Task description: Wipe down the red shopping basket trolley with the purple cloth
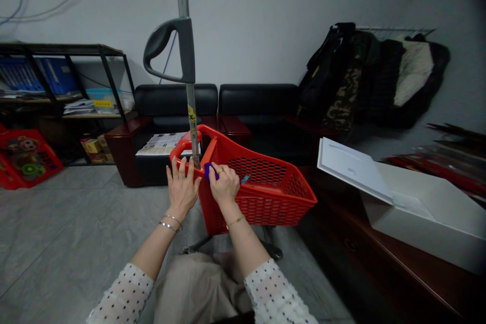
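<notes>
Right grip (225,182): clenching 1 purple cloth-like item (208,171) and holding it against the handle end of 1 red basket (212,215); 1 teal tip (245,179) is poking out beyond the fist. Left grip (182,190): grasping nothing, its fingers lying spread over the red handle (176,150). Basket: standing directly before the person, its latticed body extending rightward. 1 gray pole (191,96), bearing 1 loop handle (187,50), is meeting the basket's handle end. Behind: 2 black sofa seats (258,98), the left one carrying printed sheets (161,144). Right side: 1 white box (425,235) is sitting on a dark wooden table (417,261), 1 white panel (353,167) leaning on its edge. Coats (379,73) are hanging beyond. Far left: 1 shelf (76,49) is holding blue binders (56,76).
</notes>
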`<state>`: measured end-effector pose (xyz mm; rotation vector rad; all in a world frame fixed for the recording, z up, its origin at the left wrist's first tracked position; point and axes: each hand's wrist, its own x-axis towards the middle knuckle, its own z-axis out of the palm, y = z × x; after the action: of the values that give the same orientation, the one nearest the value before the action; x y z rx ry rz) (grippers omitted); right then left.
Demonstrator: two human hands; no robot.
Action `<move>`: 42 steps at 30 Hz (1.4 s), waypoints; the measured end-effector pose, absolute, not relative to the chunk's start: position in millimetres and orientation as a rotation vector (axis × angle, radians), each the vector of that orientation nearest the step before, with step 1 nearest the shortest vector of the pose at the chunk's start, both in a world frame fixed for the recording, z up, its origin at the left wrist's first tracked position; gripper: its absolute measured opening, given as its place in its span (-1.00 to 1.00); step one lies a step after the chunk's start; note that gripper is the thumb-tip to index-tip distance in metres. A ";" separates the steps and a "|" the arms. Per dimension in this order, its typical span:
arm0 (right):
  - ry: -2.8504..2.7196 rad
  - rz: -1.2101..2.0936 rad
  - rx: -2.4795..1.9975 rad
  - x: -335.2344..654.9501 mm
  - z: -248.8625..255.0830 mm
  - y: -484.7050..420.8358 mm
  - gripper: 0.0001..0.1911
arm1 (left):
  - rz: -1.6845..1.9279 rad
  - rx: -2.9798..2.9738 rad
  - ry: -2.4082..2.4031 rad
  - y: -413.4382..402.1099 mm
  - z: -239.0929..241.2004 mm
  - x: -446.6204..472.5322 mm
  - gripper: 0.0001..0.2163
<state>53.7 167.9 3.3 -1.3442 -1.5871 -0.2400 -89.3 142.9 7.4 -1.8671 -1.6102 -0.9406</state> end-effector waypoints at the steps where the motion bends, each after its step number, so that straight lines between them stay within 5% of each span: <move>1: -1.605 -0.245 -1.321 52.7 2.8 167.0 -0.68 | -0.935 -1.863 -1.610 142.3 8.1 -90.6 -0.46; 8: -1.502 -0.279 -1.449 122.5 -32.4 168.8 -0.70 | -0.937 -1.874 -1.615 143.5 6.7 -90.5 -0.45; 16: -1.633 -0.238 -1.333 51.0 9.1 168.1 -0.68 | -0.962 -1.857 -1.589 145.6 6.1 -91.5 -0.45; 24: -1.478 -0.340 -1.431 121.9 -32.7 170.4 -0.72 | -0.962 -1.838 -1.571 147.0 4.7 -90.8 -0.42; 32: -1.601 -0.346 -1.286 47.4 3.7 169.7 -0.69 | -0.960 -1.826 -1.568 145.7 7.5 -88.4 -0.42; 42: -1.487 -0.373 -1.438 109.7 -24.8 175.5 -0.69 | -0.982 -1.837 -1.570 147.4 5.5 -87.1 -0.42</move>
<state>109.7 175.5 -24.8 -1.4381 -1.4873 -0.3727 -87.1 147.4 5.5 -1.8370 -1.5699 -0.9816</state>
